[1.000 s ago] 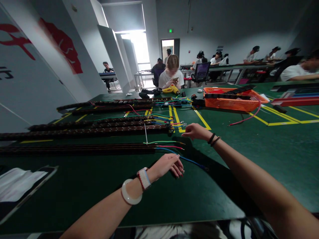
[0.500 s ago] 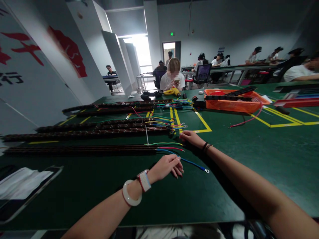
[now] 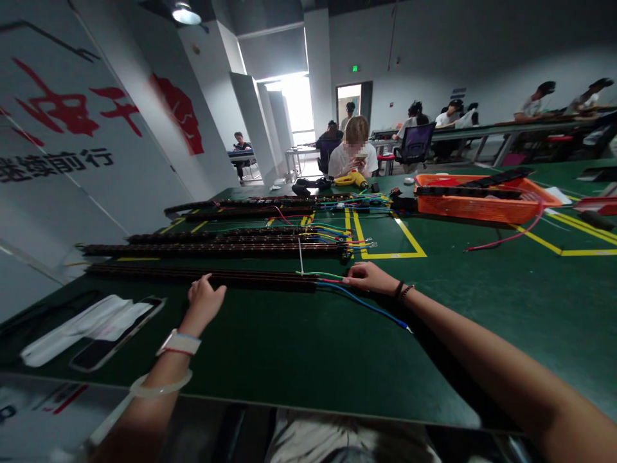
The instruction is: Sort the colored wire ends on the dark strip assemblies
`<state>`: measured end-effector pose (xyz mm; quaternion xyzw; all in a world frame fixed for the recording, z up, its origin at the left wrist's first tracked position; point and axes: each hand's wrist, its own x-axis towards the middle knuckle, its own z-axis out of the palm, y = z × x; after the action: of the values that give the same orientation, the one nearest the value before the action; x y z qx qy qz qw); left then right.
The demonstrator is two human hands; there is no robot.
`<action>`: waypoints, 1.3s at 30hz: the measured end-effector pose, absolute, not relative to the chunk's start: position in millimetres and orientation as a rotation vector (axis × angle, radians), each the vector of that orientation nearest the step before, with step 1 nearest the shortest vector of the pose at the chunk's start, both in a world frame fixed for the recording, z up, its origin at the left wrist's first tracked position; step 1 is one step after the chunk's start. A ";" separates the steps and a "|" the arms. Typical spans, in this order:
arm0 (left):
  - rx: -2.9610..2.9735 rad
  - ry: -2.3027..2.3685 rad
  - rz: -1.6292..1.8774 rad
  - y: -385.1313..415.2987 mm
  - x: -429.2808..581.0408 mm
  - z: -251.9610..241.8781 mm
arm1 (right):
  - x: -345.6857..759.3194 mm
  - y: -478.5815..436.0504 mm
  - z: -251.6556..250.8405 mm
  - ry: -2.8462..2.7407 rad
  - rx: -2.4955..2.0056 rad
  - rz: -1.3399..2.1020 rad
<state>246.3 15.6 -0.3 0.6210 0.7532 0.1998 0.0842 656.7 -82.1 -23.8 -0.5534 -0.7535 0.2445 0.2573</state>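
A long, dark sleeved wire bundle [image 3: 260, 278] lies across the green table in front of me. From its right end come a green wire, a red wire [image 3: 332, 280] and a blue wire [image 3: 373, 305] with a metal terminal at its tip. My right hand [image 3: 370, 278] has its fingers closed around the ends of the green and red wires, which they partly hide. Over at the bundle's left part, my left hand [image 3: 205, 301] is at its near edge, thumb apart from the fingers and nothing seen in it. Whether it touches the sleeve, I cannot tell.
Behind lie several more wire bundles [image 3: 231, 248] with coloured ends. An orange basket [image 3: 475, 209] stands at the back right, a yellow heat gun [image 3: 355, 179] near a seated person. At left are a phone [image 3: 118, 334] and white paper [image 3: 77, 328]. Other people sit farther off.
My left hand has moved left, from near the blue wire to the bundle's left part. My right hand has come down slightly onto the green and red wire ends. The view has turned left.
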 end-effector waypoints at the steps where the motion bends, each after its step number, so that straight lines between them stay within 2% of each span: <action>1: 1.794 2.289 0.543 22.1 235.9 -3.6 | 655.9 -81.7 -24.4 -2.080 -1.490 0.640; 9: 1.693 2.336 0.437 40.8 219.9 -15.8 | 657.1 -78.6 -29.0 -2.228 -1.373 0.524; 24: 1.607 2.393 0.436 74.3 230.4 -29.5 | 656.6 -82.9 -28.9 -1.994 -1.327 1.004; 39: 1.645 2.366 0.560 99.6 258.2 -35.4 | 668.7 -63.9 -35.6 -1.780 -1.522 0.704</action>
<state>258.2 99.6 -35.4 0.5574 0.8016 0.1898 0.1030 668.7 -63.9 -35.6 -0.5852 -0.6841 0.2706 0.3410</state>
